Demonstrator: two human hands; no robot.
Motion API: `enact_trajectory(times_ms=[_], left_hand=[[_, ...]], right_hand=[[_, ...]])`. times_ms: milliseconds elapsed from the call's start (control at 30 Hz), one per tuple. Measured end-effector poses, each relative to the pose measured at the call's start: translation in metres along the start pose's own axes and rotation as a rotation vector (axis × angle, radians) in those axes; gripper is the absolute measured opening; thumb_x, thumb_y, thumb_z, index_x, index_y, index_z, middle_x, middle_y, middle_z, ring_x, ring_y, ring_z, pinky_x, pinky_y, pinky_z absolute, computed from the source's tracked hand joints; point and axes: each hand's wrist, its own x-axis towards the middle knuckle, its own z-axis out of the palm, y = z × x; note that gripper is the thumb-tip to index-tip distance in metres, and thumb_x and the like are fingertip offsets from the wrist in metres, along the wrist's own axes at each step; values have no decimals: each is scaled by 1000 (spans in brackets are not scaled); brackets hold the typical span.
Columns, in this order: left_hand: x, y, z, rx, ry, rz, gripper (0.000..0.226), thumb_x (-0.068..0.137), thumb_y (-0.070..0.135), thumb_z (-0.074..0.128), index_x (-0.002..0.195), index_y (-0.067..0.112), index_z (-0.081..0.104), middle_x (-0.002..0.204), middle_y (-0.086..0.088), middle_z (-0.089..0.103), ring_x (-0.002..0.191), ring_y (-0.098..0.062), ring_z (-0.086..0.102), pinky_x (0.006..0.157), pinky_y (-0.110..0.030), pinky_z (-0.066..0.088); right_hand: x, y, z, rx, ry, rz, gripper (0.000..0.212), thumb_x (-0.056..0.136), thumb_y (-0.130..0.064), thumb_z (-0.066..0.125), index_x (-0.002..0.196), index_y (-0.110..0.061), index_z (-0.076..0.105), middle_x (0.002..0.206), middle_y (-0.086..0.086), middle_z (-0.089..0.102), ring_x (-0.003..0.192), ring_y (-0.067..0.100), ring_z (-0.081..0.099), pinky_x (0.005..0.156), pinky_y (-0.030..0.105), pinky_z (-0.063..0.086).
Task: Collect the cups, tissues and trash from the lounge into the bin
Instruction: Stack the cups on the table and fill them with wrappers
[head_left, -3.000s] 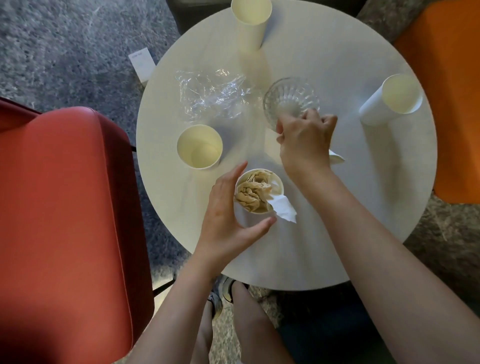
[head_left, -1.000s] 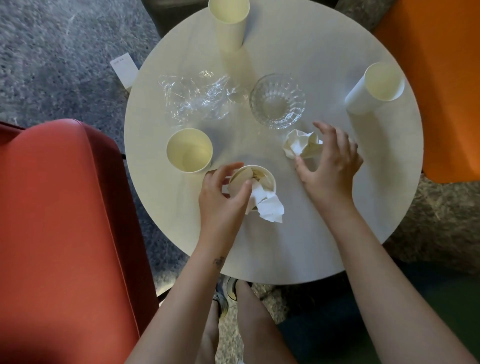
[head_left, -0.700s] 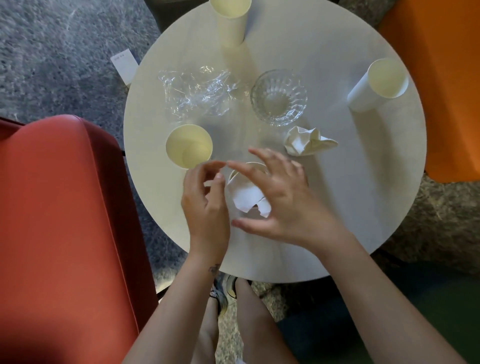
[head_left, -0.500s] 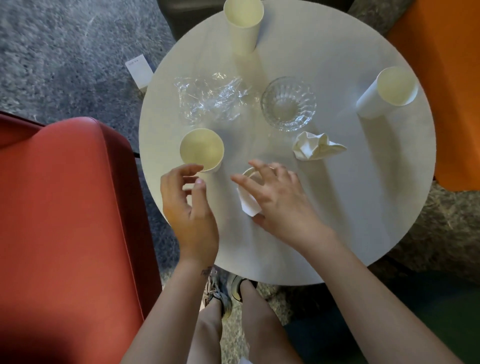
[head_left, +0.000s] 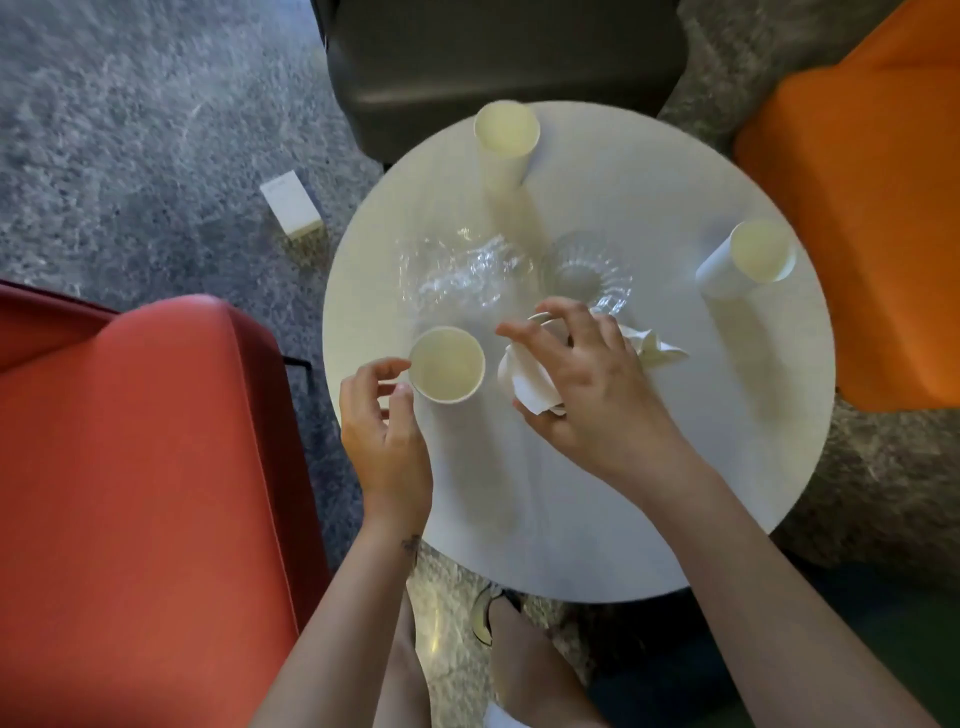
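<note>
From the head view, found the left grip (head_left: 384, 421) spread in a loose curve and holding nothing, thumb and forefinger just beside the near wall of the empty paper cup (head_left: 448, 364); could not tell touching from merely near through the blur. Saw the right grip (head_left: 587, 395) clawed down from above over the stuffed cup (head_left: 540, 318), fingers curled round its rim, thumb tucked under the white tissue (head_left: 524, 387) spilling out of it. Noted a crumpled tissue (head_left: 657, 349) just beyond the right grip's knuckles, a glass bowl (head_left: 587, 273) just past its fingertips, and clear plastic wrap (head_left: 462, 270) ahead of and between both grips. Noted also a far cup (head_left: 506, 135) well ahead and a side cup (head_left: 748, 260) well out from the right grip, all on the round tabletop (head_left: 571, 509). Judged the paper cups light, thin-walled and easily crushed: best wrapped gently round the wall below the rim, or nested. Judged the tissues soft and near weightless, fit for pinching anywhere, and the wrap slippery and springy, needing a full bunching grasp. Spotted no bin.
</note>
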Motion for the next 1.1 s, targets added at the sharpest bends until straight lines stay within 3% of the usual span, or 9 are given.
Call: enact_trajectory(times_ms=[167, 433, 600, 700, 767, 833, 967, 1033, 1100], left_hand=[[30, 14, -18, 15, -61, 24, 20, 82, 18, 43, 93, 14, 59, 95, 3, 51, 79, 9, 49, 67, -3, 35], [77, 5, -38, 10, -155, -5, 25, 80, 22, 42, 94, 14, 61, 92, 6, 51, 79, 5, 49, 67, -6, 36], [84, -4, -41, 9, -417, 39, 22, 81, 29, 50, 100, 24, 59, 103, 7, 58, 89, 0, 53, 74, -10, 38], [82, -10, -39, 69, -577, 75, 32, 75, 41, 56, 106, 37, 52, 111, 13, 56, 100, -4, 54, 81, -16, 41], [81, -13, -36, 101, -613, 77, 36, 75, 34, 61, 109, 38, 51, 112, 14, 55, 103, -4, 53, 83, -17, 41], [82, -15, -32, 116, -614, 60, 38, 74, 28, 63, 109, 38, 51, 112, 16, 55, 105, -3, 52, 83, -18, 41], [85, -17, -24, 135, -609, 19, 42, 78, 15, 70, 110, 36, 52, 107, 17, 56, 100, -1, 54, 80, -18, 44], [86, -17, -19, 149, -620, 0, 43, 79, 12, 69, 109, 38, 52, 105, 16, 57, 97, 2, 54, 79, -18, 45], [87, -16, -13, 163, -639, -29, 41, 80, 11, 67, 108, 36, 53, 105, 15, 57, 95, 5, 54, 79, -20, 46]], right_hand=[[17, -39, -4, 40, 32, 13, 61, 73, -18, 72, 127, -31, 48, 131, 4, 41, 108, 29, 42, 91, 42, 39], [42, -64, 50, 15, -32, 140, 65, 72, -18, 69, 130, -34, 43, 137, 3, 34, 113, 28, 37, 93, 38, 34], [49, -62, 81, -74, -100, 232, 72, 75, -30, 65, 137, -38, 30, 143, 3, 26, 124, 25, 27, 97, 37, 24], [47, -59, 92, -23, -144, 272, 80, 77, -42, 62, 141, -44, 14, 151, -2, 9, 136, 21, 11, 106, 38, 13], [43, -58, 91, 68, -162, 249, 93, 71, -46, 65, 140, -49, 3, 153, -10, -6, 140, 14, -6, 110, 39, 7], [38, -58, 82, 223, -113, 225, 101, 64, -54, 67, 138, -53, -1, 153, -17, -7, 140, 8, -10, 110, 34, 5], [22, -46, 66, 722, 162, 378, 75, 68, -53, 61, 134, -45, 27, 143, -23, 30, 134, -1, 24, 109, 25, 21], [14, -31, 65, 934, 178, 454, 70, 68, -46, 61, 132, -39, 33, 139, -20, 39, 130, -1, 32, 106, 27, 28], [7, -18, 68, 992, 115, 458, 71, 69, -31, 63, 133, -33, 33, 139, -12, 42, 130, 2, 36, 105, 29, 30]])
